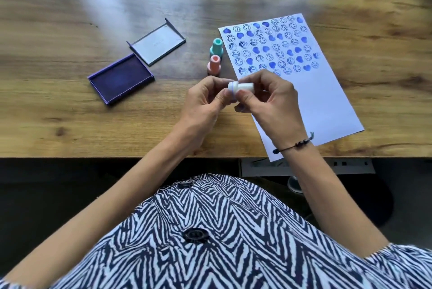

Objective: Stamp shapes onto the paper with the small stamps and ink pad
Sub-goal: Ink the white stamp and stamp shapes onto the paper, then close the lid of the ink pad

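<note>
A small white stamp (240, 87) lies sideways between both hands, just above the table, at the paper's left edge. My left hand (205, 99) pinches its wide inked end and my right hand (271, 99) holds its handle end. The white paper (322, 101) lies at an angle on the right, its upper half covered in several rows of blue smiley faces and hearts. A teal stamp (216, 48) and a pink stamp (214, 64) stand upright just left of the paper. The open purple ink pad (121, 78) sits further left.
The ink pad's grey lid (157, 42) lies open side up behind the pad. The wooden table (70, 120) ends at its front edge close to my body. A dark bracelet circles my right wrist.
</note>
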